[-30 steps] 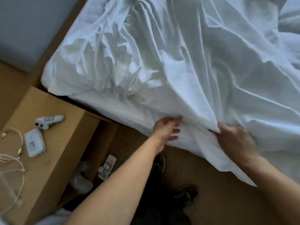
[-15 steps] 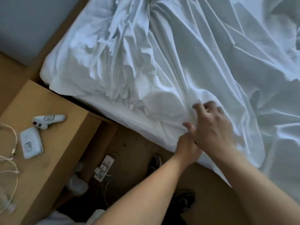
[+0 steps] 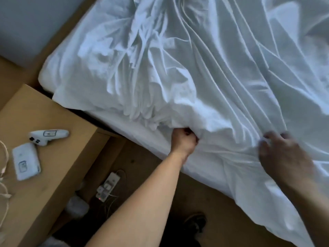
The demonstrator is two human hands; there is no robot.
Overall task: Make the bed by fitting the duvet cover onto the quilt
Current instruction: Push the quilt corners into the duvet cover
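Head view showed the left hand (image 3: 185,139) clenched on a bunch of duvet cover (image 3: 204,82) at the bed edge; the right hand (image 3: 283,154), blurred, lay spread on it farther along. The quilt could not be told apart. Loose cloth might slip floorward. The desk (image 3: 58,177) crowded the left.

Two bare forearms come in from the bottom edge, no sleeves anywhere along them and no watch, band or ring to be seen. The left hand (image 3: 184,140) shows sharply, knuckles and wrist clearly outlined. The right hand (image 3: 283,154) is smeared by blur (its fingertips hardly separate). Down below, between the arms, there is dark clothing on the legs, and a dark shoe (image 3: 195,222) with a rounded toe and a paler rim.
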